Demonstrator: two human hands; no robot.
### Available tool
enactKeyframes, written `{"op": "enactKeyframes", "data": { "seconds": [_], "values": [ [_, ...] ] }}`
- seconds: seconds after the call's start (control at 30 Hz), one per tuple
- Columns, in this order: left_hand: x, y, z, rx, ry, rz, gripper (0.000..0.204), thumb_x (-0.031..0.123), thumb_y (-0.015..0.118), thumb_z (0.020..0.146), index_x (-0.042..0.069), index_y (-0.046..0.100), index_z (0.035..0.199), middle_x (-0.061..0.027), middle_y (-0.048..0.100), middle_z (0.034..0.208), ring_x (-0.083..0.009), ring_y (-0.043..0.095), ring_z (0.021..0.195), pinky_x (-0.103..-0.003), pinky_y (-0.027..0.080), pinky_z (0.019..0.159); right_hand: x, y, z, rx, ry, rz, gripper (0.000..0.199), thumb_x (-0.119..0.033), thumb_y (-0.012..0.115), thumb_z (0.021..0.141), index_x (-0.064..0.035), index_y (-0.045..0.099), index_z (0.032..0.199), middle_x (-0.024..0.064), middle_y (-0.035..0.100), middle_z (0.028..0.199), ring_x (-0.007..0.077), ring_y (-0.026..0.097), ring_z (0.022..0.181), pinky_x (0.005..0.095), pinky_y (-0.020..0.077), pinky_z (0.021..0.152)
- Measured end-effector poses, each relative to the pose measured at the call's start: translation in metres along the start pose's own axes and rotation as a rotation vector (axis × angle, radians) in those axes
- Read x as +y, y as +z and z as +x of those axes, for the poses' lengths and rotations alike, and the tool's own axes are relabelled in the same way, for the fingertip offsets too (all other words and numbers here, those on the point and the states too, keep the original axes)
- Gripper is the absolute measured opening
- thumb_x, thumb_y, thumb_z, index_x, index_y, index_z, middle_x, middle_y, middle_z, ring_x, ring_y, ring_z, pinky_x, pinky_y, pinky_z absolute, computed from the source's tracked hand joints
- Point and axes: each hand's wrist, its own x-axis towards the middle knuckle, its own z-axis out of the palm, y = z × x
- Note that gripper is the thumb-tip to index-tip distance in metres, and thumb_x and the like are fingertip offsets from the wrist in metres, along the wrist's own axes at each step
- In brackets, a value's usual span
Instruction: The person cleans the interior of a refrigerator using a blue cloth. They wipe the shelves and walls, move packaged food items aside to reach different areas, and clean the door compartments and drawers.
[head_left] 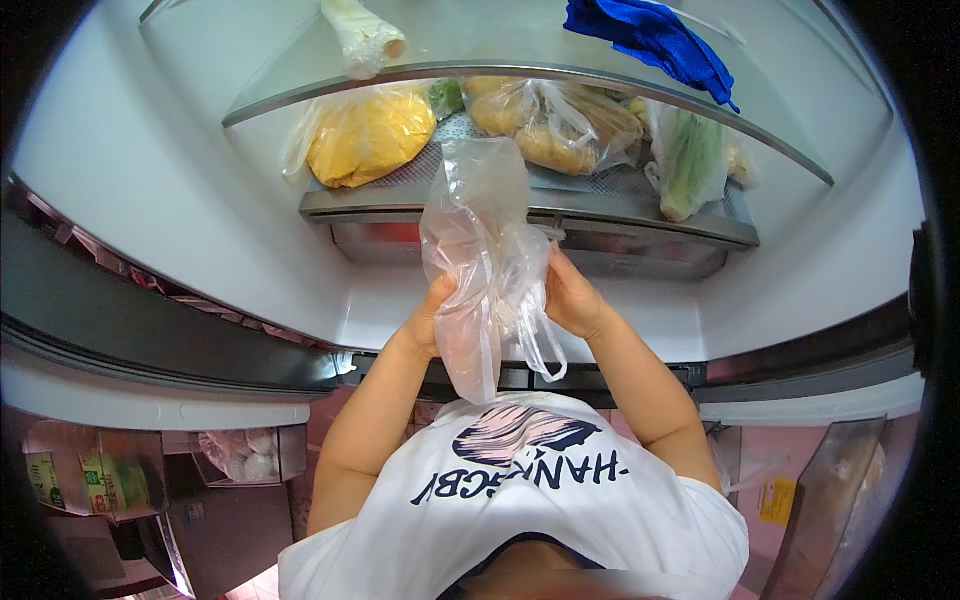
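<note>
Between my two hands, in front of the fridge shelves, is a clear plastic bag [485,260] with loose handles hanging at its lower right. My left hand [432,315] is closed on the bag's left side, its fingers partly behind the plastic. On the other side my right hand [572,292] grips the bag's right edge, thumb up and fingers mostly hidden. Something pale and pinkish shows through the film; I cannot make out what it is. Behind the bag's top lies the lower shelf [400,203] with its metal-coloured front edge.
A yellow bag [372,138], a bag of potato-like produce [560,135] and bagged green vegetables [692,160] sit on the lower shelf. The glass shelf [480,55] above bears a wrapped white-green vegetable [362,38] and a blue cloth-like item [655,42]. Open doors with bins [250,455] flank me.
</note>
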Motion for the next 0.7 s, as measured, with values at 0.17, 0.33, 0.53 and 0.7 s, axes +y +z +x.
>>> {"op": "enactKeyframes", "data": {
  "seconds": [0.17,0.33,0.53,0.7],
  "values": [
    [0.006,0.01,0.008,0.166,0.167,0.3,0.072,0.054,0.065,0.08,0.005,0.045,0.13,-0.0086,0.055,0.119,-0.0184,0.055,0.107,-0.033,0.046,0.091,-0.012,0.029,-0.005,0.087,-0.133,-0.254,0.072,-0.054,0.048,0.089,-0.0121,0.028,0.145,0.0036,0.037,0.142,0.0179,0.039,0.128,0.0323,0.0344,0.102],
    [-0.01,0.021,0.02,0.386,0.452,0.567,0.076,0.057,0.058,0.085,0.003,0.038,0.134,-0.0084,0.049,0.125,-0.0187,0.049,0.113,-0.033,0.041,0.094,-0.001,0.062,-0.01,0.051,-0.32,-0.889,0.102,-0.034,0.074,0.076,-0.0001,0.009,0.147,0.0211,0.022,0.149,0.0306,0.026,0.137,0.0369,0.0238,0.111],
    [0.013,0.065,0.004,0.428,0.184,0.312,0.06,0.04,0.052,0.094,0.002,0.033,0.137,-0.0121,0.046,0.13,-0.0222,0.048,0.116,-0.035,0.04,0.097,0.017,0.06,-0.006,0.179,-0.292,-0.78,0.099,-0.025,0.071,0.076,-0.0006,0.006,0.147,0.0252,0.024,0.146,0.0354,0.029,0.135,0.0381,0.0279,0.109],
    [0.019,0.063,-0.003,0.267,0.329,0.551,0.067,0.032,0.054,0.093,0.002,0.022,0.144,-0.0143,0.042,0.134,-0.0229,0.039,0.126,-0.037,0.03,0.105,0.002,0.041,-0.008,0.304,-0.404,-0.477,0.07,-0.01,0.051,0.082,-0.0057,0.022,0.145,0.0163,0.044,0.132,0.0253,0.049,0.117,0.0355,0.0435,0.095]
  ]
}}
